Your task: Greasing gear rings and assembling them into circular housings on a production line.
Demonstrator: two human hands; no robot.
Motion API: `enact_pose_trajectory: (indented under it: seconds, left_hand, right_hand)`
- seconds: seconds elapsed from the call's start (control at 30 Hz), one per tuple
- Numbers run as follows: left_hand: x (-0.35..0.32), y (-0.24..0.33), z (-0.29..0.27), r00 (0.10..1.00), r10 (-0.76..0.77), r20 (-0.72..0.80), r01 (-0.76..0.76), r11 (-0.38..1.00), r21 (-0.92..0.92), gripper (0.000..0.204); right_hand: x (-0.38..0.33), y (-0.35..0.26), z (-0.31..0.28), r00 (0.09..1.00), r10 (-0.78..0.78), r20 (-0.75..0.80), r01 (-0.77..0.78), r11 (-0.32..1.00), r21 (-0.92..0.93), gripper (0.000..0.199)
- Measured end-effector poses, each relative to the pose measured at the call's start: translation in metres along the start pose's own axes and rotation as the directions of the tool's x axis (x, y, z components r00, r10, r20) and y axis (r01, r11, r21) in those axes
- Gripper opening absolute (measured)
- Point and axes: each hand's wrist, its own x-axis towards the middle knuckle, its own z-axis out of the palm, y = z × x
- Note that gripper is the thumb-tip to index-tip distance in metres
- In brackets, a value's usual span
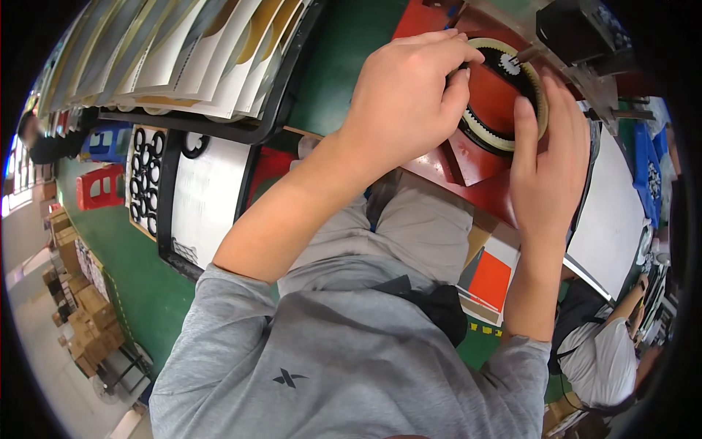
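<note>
A cream toothed ring [542, 110] with a black toothed band [491, 137] inside it lies on a red fixture [475, 162]. Within the ring, near its far side, sits a small white gear [510, 64]. My left hand [409, 91] grips the ring's left rim, its fingers curled over the top and the thumb bent beside it. At the right rim, my right hand [548, 161] has its thumb toward the inside and its fingers along the outside. Parts of the ring are hidden behind my fingers.
A dark machine part [574, 33] stands just beyond the ring. To my left is a black tray [270, 121] of upright white sheets. Beyond it are a board [146, 175] of black rings and a red stool [100, 186]. Another person [603, 358] is at the right.
</note>
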Motion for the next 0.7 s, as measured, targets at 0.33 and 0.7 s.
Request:
enact_pose_trajectory:
  seconds: [0.33, 0.7]
  left_hand:
    - [0.004, 0.003, -0.001, 0.994, 0.09, 0.059, -0.098, 0.985, 0.142, 0.009]
    - [0.002, 0.006, 0.004, 0.996, 0.071, 0.061, -0.082, 0.977, 0.198, 0.012]
  right_hand:
    - [0.015, 0.013, 0.01, 0.946, 0.13, 0.298, -0.109, 0.99, -0.087, 0.057]
    - [0.021, 0.026, 0.011, 0.935, 0.039, 0.352, -0.044, 0.999, 0.008, 0.061]
